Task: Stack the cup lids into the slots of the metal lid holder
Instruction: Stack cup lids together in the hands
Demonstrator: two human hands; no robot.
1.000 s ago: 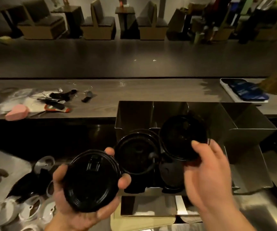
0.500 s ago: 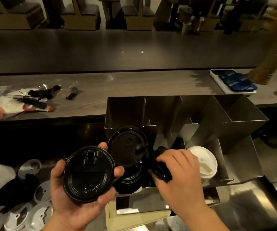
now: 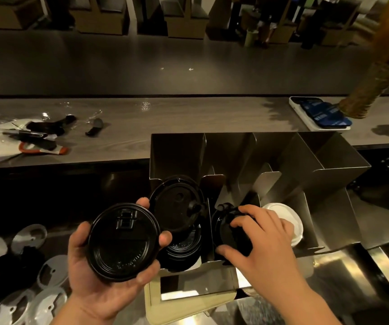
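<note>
The left hand [image 3: 88, 285] is clamped on a black lid [image 3: 123, 242], held flat and face up. The thumb is on its left rim and the fingertips are hooked over the right and far rim. The right hand [image 3: 262, 240] is curled over a second black lid [image 3: 224, 233], with the thumb at the near edge and the fingers across the top. This lid sits low in the second slot from the left of the metal holder [image 3: 329, 172].

In the leftmost slot a tilted lid [image 3: 177, 205] leans on a stack of black lids [image 3: 184, 252]. A white lid [image 3: 289, 221] lies in the third slot, just right of the right hand. Loose lids [image 3: 48, 301], white and black, lie at the near left, and the far table [image 3: 188, 120] carries small tools.

These lids look like thin moulded plastic, so they are probably very light, springy and glossy enough to slip. The rim is likely the stiffest part. The safest hold is across the rim at opposite points, as the left hand has it. The flat centre would probably buckle under pressure, and the raised sip flap could catch on the lid below. A lid dropped in crooked may jam against the slot walls, as the tilted one suggests.
</note>
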